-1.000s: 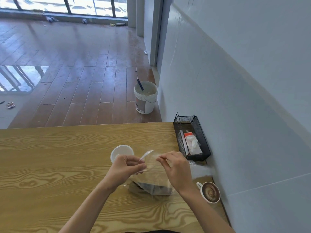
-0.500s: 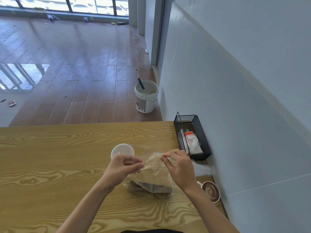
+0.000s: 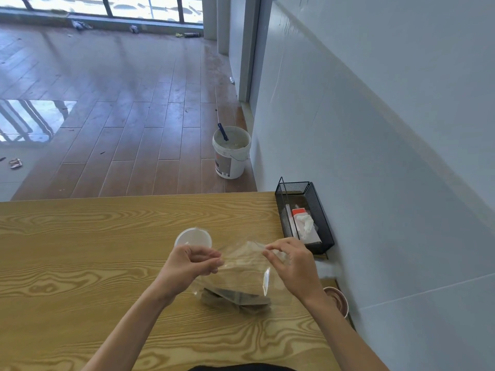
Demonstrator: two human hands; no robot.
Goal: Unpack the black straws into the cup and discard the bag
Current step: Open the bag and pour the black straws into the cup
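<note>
Both hands pinch the top of the thin see-through plastic bag (image 3: 241, 269), the left hand (image 3: 191, 266) on one side, the right hand (image 3: 292, 263) on the other. The bundle of dark straws (image 3: 235, 297) sits low inside, below the hands. The round clear cup (image 3: 193, 237) stands just past the left hand. A hard tug could rip the bag and spill straws, or knock the cup. There is lots of bare wooden table (image 3: 80, 250) left of the hands.

White bucket (image 3: 232, 153) on floor; mesh tray (image 3: 318, 207) on table (image 3: 80, 250)

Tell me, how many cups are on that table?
2. A clear cup stands just beyond the left hand; a coffee-print paper cup sits by the wall, partly hidden behind the right hand's wrist. Others could be out of view.
</note>
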